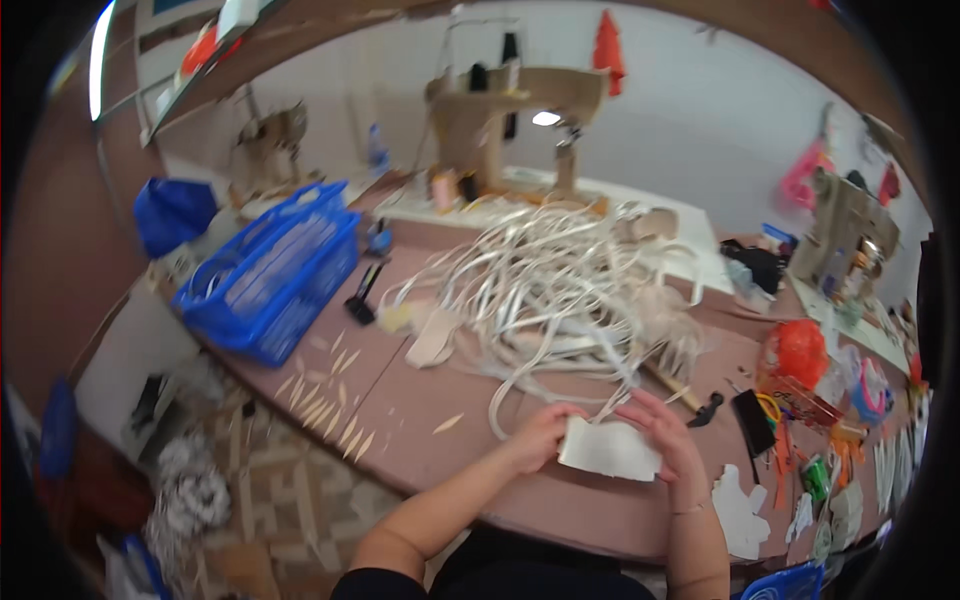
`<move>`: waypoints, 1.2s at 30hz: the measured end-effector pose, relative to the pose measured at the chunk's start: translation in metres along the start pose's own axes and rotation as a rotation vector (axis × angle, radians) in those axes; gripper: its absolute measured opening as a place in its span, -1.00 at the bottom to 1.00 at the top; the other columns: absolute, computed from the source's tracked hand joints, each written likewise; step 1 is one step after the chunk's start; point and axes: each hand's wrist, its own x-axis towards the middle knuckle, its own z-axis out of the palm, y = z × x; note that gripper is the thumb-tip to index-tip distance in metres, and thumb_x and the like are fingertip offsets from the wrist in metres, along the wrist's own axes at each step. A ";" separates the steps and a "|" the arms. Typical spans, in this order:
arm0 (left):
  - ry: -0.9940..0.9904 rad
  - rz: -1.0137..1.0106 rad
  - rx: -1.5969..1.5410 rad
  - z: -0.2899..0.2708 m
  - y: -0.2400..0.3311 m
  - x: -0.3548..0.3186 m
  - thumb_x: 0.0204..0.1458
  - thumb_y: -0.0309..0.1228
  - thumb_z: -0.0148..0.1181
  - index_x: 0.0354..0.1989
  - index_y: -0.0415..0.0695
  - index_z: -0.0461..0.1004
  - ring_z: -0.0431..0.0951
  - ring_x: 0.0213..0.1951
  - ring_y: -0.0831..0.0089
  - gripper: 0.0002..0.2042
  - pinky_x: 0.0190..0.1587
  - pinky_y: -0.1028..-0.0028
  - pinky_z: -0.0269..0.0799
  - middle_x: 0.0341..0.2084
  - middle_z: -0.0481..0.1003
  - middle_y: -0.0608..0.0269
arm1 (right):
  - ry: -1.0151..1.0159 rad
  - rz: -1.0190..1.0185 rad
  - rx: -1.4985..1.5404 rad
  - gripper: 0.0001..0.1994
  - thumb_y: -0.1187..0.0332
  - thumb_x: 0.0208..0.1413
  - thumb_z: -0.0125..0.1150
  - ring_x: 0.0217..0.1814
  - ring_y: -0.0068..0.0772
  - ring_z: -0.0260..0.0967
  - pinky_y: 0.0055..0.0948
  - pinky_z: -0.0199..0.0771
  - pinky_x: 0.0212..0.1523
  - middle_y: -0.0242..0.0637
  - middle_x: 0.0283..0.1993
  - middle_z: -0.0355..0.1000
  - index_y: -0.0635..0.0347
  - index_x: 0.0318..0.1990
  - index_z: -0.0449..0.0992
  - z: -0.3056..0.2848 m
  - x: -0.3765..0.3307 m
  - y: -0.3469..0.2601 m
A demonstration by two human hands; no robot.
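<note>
Both my hands hold a pale off-white flat piece [610, 450], perhaps leather or fabric, above the near edge of the table. My left hand [543, 438] pinches its left end, fingers closed on it. At its right end my right hand [663, 437] grips the edge, with fingers bent along the upper side. A large tangled heap of white straps [550, 280] lies just beyond my hands. One strap loops down close to my left hand; whether it joins the held piece I cannot tell. The hammer [690, 400] lies beyond my right hand.
A blue plastic basket [265, 275] stands at the left, with small pale slivers [320, 412] scattered before it. Behind the heap is a sewing machine [510, 130]. On the right are a red bag [797, 352], a black brush-like tool [752, 423] and white cut pieces [740, 512].
</note>
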 end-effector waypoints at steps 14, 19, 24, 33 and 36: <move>1.045 0.369 1.788 -0.129 0.005 -0.107 -0.18 -0.45 0.13 -0.37 -0.20 0.46 0.35 -0.15 0.16 -0.83 -0.05 0.22 0.21 -0.30 0.41 0.12 | 0.592 -0.339 -1.351 -0.75 0.50 -0.20 0.24 -0.07 -0.18 0.28 -0.33 0.26 -0.04 -0.17 -0.19 0.37 0.24 -0.28 0.41 -0.012 -0.066 0.054; 0.955 0.553 1.668 -0.134 -0.005 -0.099 -0.23 -0.50 0.16 -0.46 -0.17 0.46 0.37 -0.21 0.20 -0.89 -0.10 0.23 0.25 -0.34 0.41 0.16 | 0.494 -0.436 -1.489 -0.78 0.52 -0.18 0.22 -0.11 -0.19 0.31 -0.37 0.32 -0.11 -0.18 -0.24 0.39 0.23 -0.29 0.42 0.005 -0.067 0.052; 0.763 1.043 1.677 -0.051 0.006 -0.096 -0.26 -0.52 0.20 -0.45 -0.11 0.47 0.40 -0.20 0.19 -0.86 -0.19 0.28 0.34 -0.33 0.42 0.20 | 0.482 -0.099 -1.059 -0.83 0.46 -0.04 0.17 -0.21 -0.41 0.37 -0.49 0.41 -0.24 -0.21 -0.27 0.41 0.24 -0.25 0.45 0.017 -0.080 0.058; -0.008 1.475 1.734 0.023 -0.002 -0.079 -0.19 -0.44 0.24 -0.31 0.00 0.49 0.38 -0.16 0.28 -0.79 -0.23 0.39 0.37 -0.25 0.39 0.33 | 0.170 0.340 0.163 -0.76 0.34 0.10 0.06 -0.30 -0.48 0.41 -0.56 0.47 -0.27 -0.26 -0.29 0.40 0.31 -0.13 0.36 0.036 -0.079 0.039; -0.092 1.477 1.685 0.026 -0.010 -0.065 -0.18 -0.43 0.24 -0.30 0.00 0.48 0.38 -0.16 0.27 -0.79 -0.20 0.39 0.35 -0.23 0.39 0.33 | 0.218 0.319 0.084 -0.78 0.37 0.08 0.08 -0.32 -0.51 0.41 -0.60 0.46 -0.30 -0.27 -0.33 0.41 0.32 -0.17 0.38 0.031 -0.087 0.038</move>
